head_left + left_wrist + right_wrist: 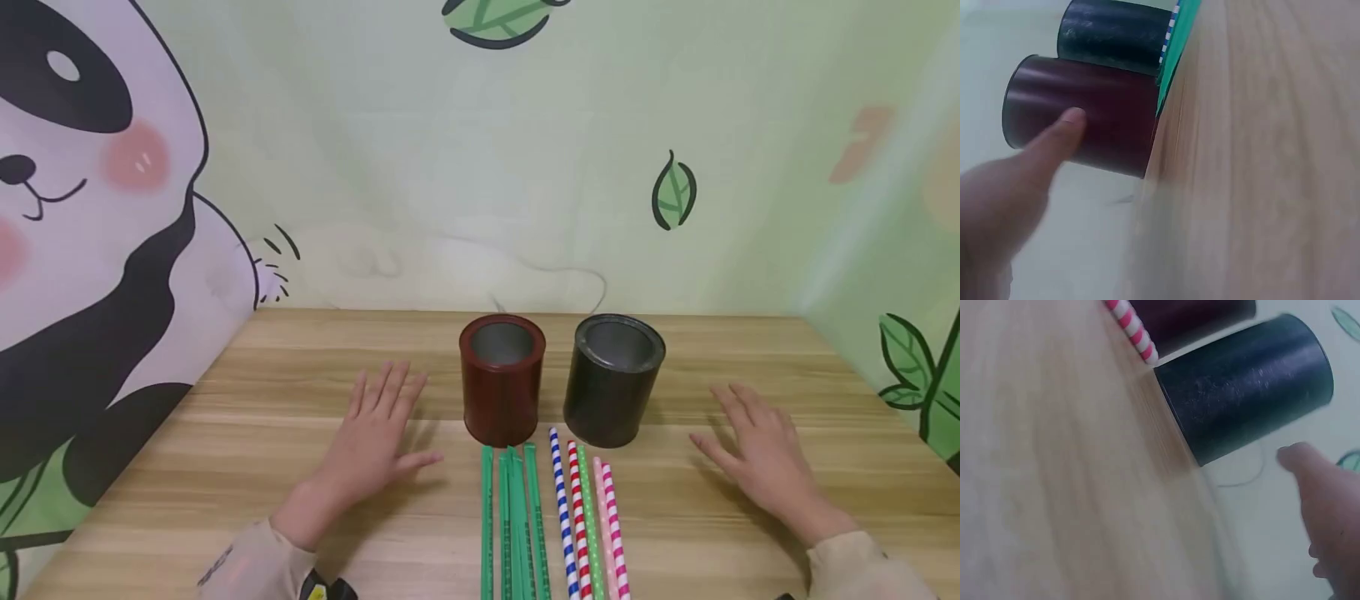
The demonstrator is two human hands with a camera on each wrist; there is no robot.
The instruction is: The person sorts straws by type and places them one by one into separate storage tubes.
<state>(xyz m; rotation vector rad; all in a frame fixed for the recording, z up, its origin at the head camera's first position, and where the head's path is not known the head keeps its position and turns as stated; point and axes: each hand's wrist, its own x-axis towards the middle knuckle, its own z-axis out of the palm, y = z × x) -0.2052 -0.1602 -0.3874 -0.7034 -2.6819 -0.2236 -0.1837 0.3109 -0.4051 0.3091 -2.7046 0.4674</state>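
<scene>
Two cans stand upright side by side at the back middle of the table: a dark red can point(501, 400) on the left and a black can point(611, 400) on the right. In front of them lie several green straws or sticks point(517, 525) with small dark print. Beside these are several striped paper straws point(581, 517) in blue, red, green and pink. My left hand point(375, 437) is spread flat, left of the red can and holding nothing. To the right of the black can, my right hand point(765, 450) has its fingers extended and holds nothing.
The wood-grain table point(225, 433) meets a pale green backdrop point(360, 167) printed with a panda point(157, 233) at left and leaves. Behind the cans, a thin curved line shows on the backdrop. The near ends of the straws run out of the head view.
</scene>
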